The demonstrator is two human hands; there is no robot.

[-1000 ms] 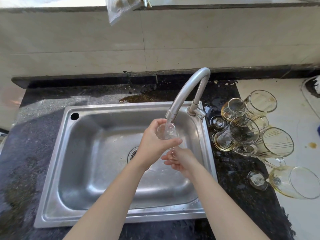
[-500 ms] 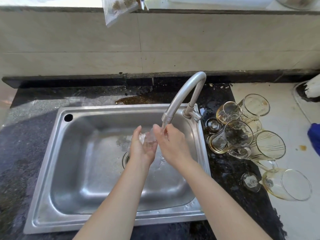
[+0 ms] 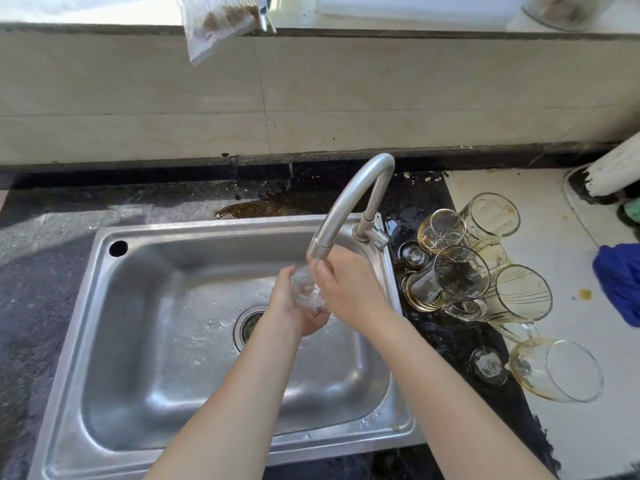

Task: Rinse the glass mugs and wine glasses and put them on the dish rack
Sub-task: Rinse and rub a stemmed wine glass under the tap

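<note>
Wall (image 3: pixel 381 91): pale tiles behind the sink, with a ledge along the top.
Tabletop (image 3: pixel 41 306): dark speckled stone, wet in patches; the right part is a pale surface with yellowish stains.
Sink (image 3: pixel 207 225): steel, single basin, set into the tabletop; droplets on the floor of the basin.
Faucet (image 3: pixel 349 195): curved steel spout, mounted at the sink's back right corner, with its outlet directly above the hands.
Glass mugs (image 3: pixel 450 278): heap of several lying on their sides just right of the sink, touching one another, with yellowish residue inside.
Wine glass (image 3: pixel 557 370): on its side nearest the camera, just beside the heap, bowl on the pale surface, foot on the dark stone.
Blue cloth (image 3: pixel 620 282): at the right edge, cut off by the frame.
Right hand (image 3: pixel 349 289): over the basin, fingers bent onto the top of the clear glass, just under the outlet.
Left hand (image 3: pixel 287 306): cupped around the same glass from the left and below, gripping it.
Clear glass (image 3: pixel 306 289): between the two hands, above the basin, tilted; type not resolvable.
Drain (image 3: pixel 249 323): partly hidden by the left wrist.
</note>
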